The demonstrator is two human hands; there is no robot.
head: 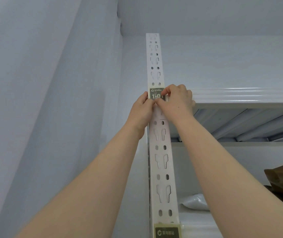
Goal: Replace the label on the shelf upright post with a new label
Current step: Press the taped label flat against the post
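So both arms are reaching way up to the label (156, 94), the dark one reading 1-01, which is sitting on the front face of the white shelf upright post (161, 152) right about where the top shelf (240, 100) meets it. The post's long axis is running straight up and down, and the label is lying across its face, so any peel is probably going to run along that axis.

The left hand (142, 111) is wrapping around the post's left edge, fingers curled and hidden behind it, thumb pressing near the label's lower left corner. The right hand (177, 102) is coming in from the shelf side, fingertips bunched tight and pinching at the label's right edge. Can't tell whether a corner is actually lifting yet. Both are about equally close, basically touching each other below the label.

There's a second label (167, 231) further down the post, near the bottom of the view.
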